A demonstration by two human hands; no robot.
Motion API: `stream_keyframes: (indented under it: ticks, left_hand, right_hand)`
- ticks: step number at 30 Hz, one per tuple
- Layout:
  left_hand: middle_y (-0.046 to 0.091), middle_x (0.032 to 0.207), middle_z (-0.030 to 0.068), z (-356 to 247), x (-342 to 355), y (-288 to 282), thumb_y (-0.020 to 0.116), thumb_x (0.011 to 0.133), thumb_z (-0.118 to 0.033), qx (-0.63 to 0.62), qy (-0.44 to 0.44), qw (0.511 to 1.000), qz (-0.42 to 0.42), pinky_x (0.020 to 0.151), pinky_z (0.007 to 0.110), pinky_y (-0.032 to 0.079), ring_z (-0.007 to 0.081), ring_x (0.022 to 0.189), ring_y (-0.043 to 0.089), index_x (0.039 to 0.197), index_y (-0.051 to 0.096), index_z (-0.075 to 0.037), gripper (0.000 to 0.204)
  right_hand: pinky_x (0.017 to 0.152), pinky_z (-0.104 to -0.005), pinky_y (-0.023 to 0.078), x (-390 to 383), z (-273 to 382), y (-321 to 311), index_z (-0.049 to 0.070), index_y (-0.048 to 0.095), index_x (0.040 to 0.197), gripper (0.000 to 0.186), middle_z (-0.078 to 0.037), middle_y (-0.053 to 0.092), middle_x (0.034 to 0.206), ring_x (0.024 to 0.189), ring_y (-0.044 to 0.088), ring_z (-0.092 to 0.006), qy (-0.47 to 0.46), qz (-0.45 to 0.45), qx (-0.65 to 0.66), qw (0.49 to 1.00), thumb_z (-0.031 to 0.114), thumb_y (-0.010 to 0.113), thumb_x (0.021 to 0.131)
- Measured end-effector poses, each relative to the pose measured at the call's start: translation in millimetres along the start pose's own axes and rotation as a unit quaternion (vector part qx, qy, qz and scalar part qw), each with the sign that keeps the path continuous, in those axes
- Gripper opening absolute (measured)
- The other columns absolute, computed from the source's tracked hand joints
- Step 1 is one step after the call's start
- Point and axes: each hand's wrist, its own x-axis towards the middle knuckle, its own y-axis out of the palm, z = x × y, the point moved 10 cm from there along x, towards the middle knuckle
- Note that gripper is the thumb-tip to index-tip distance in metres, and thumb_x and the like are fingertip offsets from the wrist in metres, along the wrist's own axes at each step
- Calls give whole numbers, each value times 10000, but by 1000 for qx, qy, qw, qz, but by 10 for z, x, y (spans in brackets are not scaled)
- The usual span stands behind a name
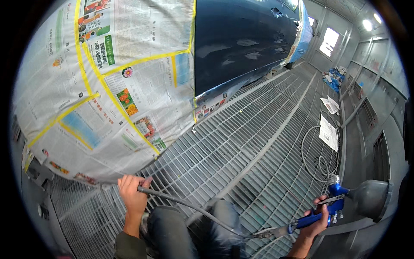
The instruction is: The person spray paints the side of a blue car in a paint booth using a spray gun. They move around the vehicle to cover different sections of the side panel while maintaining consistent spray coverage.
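Observation:
My left hand (133, 193) is closed around a grey air hose (189, 202), low in front of the papered car end. From there the hose sags across my knees to the handle of a blue spray gun (332, 203). At the right, my right hand (317, 218) grips that gun by its handle, with fingers by the silver trigger. A grey cup (370, 199) sticks out from the gun's right side. Ahead stands a car with a dark blue door panel (241, 43), which shows lighter, glossy patches.
Newspaper masking (146, 95) with yellow tape covers the car's near end. Metal grating (254, 129) forms the floor. Along the right wall (375, 86) lie a coiled hose (304, 149), paper sheets (329, 133) and a blue plastic heap (333, 80).

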Motion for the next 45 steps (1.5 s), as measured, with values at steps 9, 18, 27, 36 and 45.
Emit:
stream_keyframes:
  ticks: [9,18,27,36,45]
  left_hand:
    - [567,668,52,1628,250,199,810,653,-201,-73,-13,996,47,679,413,393,284,678,539,676,596,-94,241]
    - [621,1140,113,2625,-555,1020,625,871,-330,-79,-54,889,447,907,493,392,348,1084,544,1085,656,-114,306]
    - [623,851,57,2450,-332,1443,687,732,-168,-144,51,926,344,782,412,379,264,858,553,874,659,-108,157]
    - [620,886,58,2590,-354,1766,655,740,-165,-112,75,929,344,812,421,392,270,898,550,912,660,-116,179]
    - [606,1008,78,2576,-246,1591,687,734,-150,-98,54,930,350,895,427,365,293,1010,516,992,656,-101,265]
  right_hand:
    - [478,-199,498,-941,-274,1331,6,494,1224,310,-48,588,1073,954,568,-87,-129,-55,-111,984,126,434,944]
    - [478,-228,510,-1619,-281,2451,16,546,1160,295,-81,577,977,838,575,-114,-146,-51,-239,959,159,502,907]
    - [477,-233,503,-1891,104,2611,36,541,1139,275,-59,582,994,859,568,-118,-149,-108,-299,936,112,503,878]
    - [454,-252,505,-1952,48,2565,48,575,1094,230,-47,589,990,856,583,-121,-142,-140,-238,951,134,558,881]
    - [513,-257,509,-1989,-414,2408,55,576,1099,225,-53,593,1032,902,582,-128,-132,-144,-220,956,143,569,892]
